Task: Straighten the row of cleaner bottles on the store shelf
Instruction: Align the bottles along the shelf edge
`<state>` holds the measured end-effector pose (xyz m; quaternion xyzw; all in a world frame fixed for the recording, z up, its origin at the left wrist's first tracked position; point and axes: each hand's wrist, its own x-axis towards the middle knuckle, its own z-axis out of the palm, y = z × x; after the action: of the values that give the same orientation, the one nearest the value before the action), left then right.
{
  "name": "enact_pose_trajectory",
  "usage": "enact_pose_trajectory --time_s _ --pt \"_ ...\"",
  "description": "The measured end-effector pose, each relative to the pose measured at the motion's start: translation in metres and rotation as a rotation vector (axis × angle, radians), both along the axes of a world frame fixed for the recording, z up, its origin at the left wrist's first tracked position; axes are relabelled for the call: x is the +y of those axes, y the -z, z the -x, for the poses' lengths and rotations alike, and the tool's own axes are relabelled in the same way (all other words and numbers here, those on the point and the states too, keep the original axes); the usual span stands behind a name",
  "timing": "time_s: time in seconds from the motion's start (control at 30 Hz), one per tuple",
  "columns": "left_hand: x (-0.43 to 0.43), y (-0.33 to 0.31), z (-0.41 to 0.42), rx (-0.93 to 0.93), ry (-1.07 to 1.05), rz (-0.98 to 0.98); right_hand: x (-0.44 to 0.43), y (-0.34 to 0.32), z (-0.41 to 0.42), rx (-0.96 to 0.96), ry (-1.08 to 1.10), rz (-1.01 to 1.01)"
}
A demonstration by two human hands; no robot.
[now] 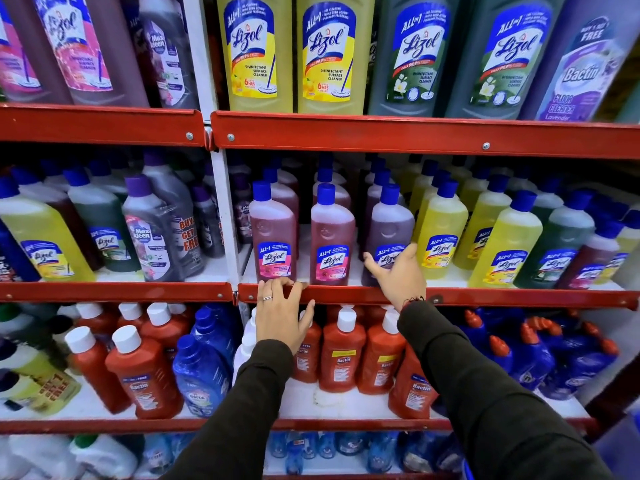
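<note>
1. Task row: 3 front Lizol bottles on the middle shelf, right bay. Left pink bottle (273, 233), middle pink bottle (331, 237), purple bottle (389, 233). All upright near the front lip, with more bottles queued behind.
2. Right hand (398, 271): fingers spread, palm laid against the purple bottle's lower label, thumb toward the middle pink bottle. Touching, not wrapped round it.
3. Left hand (282, 313): open, fingertips resting on the red shelf edge (502, 299) below the left pink bottle, holding nothing. A ring on 1 finger.
4. Handling, my guess: full liquid bottles, moderately heavy, rigid plastic, smooth glossy sides and label, so slippery. Bottom-heavy, should slide rather than tip if pushed low.
5. Best hold: flat lower body at label height, or pinch the shoulder under the blue cap to twist the face forward.
6. Surface: white shelf board, looks smooth, behind the raised red lip.
7. Room: tight. Yellow bottles (441, 230) just beside the purple one, a white upright post (225, 216) left of the row, the shelf above close over the caps.
</note>
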<state>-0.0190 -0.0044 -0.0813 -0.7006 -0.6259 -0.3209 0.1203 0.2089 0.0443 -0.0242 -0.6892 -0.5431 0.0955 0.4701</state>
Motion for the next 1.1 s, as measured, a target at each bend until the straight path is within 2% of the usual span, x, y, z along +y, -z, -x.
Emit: enact_pose_trajectory --time_s 0.13,0.27,0.37,0.43,0.5,0.6,0.7,0.93,1.1 --pt "-0.002 -0.001 -0.001 0.005 -0.006 -0.015 -0.004 0.000 -0.004 -0.053 -0.012 0.015" --pt "-0.001 -0.002 -0.003 -0.003 -0.016 -0.013 -0.009 0.001 -0.009 -0.011 -0.053 -0.008" --pt "-0.003 -0.004 -0.006 -0.014 -0.028 -0.008 -0.014 0.006 -0.018 -0.040 0.110 -0.172" --pt "-0.004 -0.004 -0.008 -0.021 -0.041 0.003 -0.013 0.000 -0.026 0.080 0.268 -0.276" --pt "-0.004 -0.005 -0.010 -0.029 -0.055 0.028 -0.004 -0.010 -0.040 0.183 0.341 -0.214" --pt "-0.003 -0.007 -0.013 -0.038 -0.060 0.040 0.013 -0.019 -0.064 0.198 0.249 0.031" --pt "-0.002 -0.008 -0.015 -0.027 -0.069 0.024 0.027 -0.020 -0.080 0.239 0.181 0.157" --pt "-0.003 -0.011 -0.020 -0.045 -0.095 0.045 0.021 -0.006 -0.095 0.105 0.136 0.134" --pt "-0.003 -0.011 -0.021 -0.075 -0.099 0.059 0.002 0.005 -0.097 0.129 0.091 0.051"
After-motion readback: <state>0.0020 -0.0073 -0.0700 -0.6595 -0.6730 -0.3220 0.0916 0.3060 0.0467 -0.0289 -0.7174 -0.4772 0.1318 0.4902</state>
